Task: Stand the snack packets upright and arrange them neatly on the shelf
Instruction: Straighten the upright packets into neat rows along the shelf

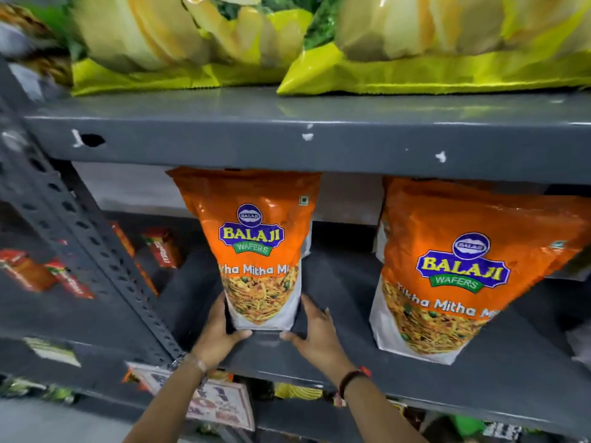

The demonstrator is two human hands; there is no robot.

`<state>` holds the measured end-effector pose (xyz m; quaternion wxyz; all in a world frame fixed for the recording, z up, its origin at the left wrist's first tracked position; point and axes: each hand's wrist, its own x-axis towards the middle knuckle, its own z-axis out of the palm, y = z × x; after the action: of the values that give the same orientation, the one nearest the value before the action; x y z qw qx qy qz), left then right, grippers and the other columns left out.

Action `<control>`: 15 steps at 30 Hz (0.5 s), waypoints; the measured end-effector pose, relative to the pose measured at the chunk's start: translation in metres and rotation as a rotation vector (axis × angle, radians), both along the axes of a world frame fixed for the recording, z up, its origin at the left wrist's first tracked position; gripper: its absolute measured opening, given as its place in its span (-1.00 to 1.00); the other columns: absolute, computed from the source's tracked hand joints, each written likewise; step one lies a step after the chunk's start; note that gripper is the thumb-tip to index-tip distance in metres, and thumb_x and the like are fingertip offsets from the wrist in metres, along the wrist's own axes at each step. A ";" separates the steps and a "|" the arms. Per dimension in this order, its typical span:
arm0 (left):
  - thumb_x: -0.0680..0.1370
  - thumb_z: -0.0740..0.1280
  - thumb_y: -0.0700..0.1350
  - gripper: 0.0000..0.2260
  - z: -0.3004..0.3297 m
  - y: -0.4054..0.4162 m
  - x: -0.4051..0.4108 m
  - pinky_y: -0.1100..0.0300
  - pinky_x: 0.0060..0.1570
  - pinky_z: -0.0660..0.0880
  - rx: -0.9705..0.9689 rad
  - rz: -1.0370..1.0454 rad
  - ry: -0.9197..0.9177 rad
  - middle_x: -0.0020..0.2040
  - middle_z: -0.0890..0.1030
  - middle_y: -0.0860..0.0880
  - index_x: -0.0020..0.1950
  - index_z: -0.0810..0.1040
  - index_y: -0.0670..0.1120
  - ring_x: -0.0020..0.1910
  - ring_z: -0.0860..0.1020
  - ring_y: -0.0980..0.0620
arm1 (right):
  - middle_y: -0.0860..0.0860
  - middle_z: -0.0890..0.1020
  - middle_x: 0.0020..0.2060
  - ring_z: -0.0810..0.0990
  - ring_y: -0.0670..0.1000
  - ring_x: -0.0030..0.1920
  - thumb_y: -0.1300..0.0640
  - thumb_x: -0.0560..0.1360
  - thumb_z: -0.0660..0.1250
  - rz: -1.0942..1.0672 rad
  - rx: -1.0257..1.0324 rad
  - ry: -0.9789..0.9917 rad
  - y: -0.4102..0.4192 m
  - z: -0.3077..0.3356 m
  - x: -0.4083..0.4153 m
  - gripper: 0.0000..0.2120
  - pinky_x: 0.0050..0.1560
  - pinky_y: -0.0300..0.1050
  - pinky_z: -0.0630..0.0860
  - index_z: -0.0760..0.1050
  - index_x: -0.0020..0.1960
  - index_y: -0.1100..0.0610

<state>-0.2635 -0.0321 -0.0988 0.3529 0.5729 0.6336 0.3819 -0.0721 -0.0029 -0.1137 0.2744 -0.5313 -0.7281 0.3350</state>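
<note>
An orange Balaji snack packet (256, 238) stands upright on the grey middle shelf (335, 289), its top near the shelf above. My left hand (217, 334) grips its lower left side and my right hand (315, 334) grips its lower right side, thumbs at the bottom edge. A second orange Balaji packet (457, 270) stands to the right, leaning slightly, with another packet partly hidden behind it.
Large yellow-green chip bags (192, 43) fill the upper shelf (319, 135). A perforated grey upright (96, 251) runs down the left. Red packets (38, 270) lie in the neighbouring bay at left. More packets show on the shelf below.
</note>
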 end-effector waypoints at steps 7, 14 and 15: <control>0.37 0.40 -0.10 -0.23 -0.007 -0.001 -0.012 0.06 0.38 0.03 0.018 -0.021 0.040 0.36 0.21 0.12 0.44 0.02 -0.02 0.40 0.16 0.01 | 0.03 0.53 0.19 0.39 0.05 0.24 0.04 0.32 0.45 -0.183 0.032 0.081 -0.015 -0.003 -0.013 -0.43 0.42 0.12 0.18 0.31 0.26 0.07; 0.41 0.40 -0.14 -0.30 -0.016 0.000 -0.013 0.03 0.40 -0.04 0.038 0.075 0.096 0.44 0.29 -0.09 0.44 0.10 -0.06 0.42 0.22 -0.10 | 0.01 0.54 0.16 0.40 0.03 0.22 -0.03 0.24 0.50 -0.189 0.079 0.032 -0.016 -0.007 -0.015 -0.38 0.46 -0.03 0.06 0.33 0.21 0.04; 0.40 0.39 -0.08 -0.30 -0.015 -0.001 -0.012 0.03 0.41 -0.04 0.038 0.074 0.107 0.43 0.30 -0.09 0.43 0.10 -0.06 0.42 0.23 -0.11 | 0.01 0.55 0.16 0.41 0.03 0.22 -0.03 0.24 0.50 -0.189 0.070 0.039 -0.016 -0.005 -0.015 -0.39 0.46 -0.03 0.06 0.33 0.20 0.04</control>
<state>-0.2755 -0.0329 -0.1137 0.2933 0.5754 0.6646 0.3757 -0.0867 -0.0193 -0.1191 0.3373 -0.5811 -0.6806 0.2920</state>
